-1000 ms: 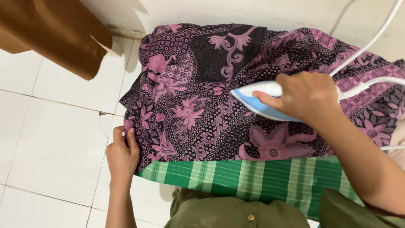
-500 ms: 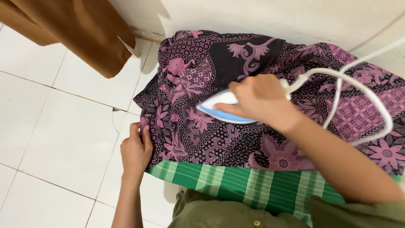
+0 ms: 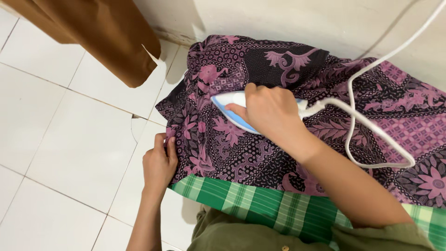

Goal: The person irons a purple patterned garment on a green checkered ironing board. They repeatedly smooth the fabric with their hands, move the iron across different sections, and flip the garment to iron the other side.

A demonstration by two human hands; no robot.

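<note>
While gripped, iron near batik cloth left edge.

One iron, perhaps two cloths.

We see a brown curtain hanging over the white floor tiles, and a pale wall behind.
</note>
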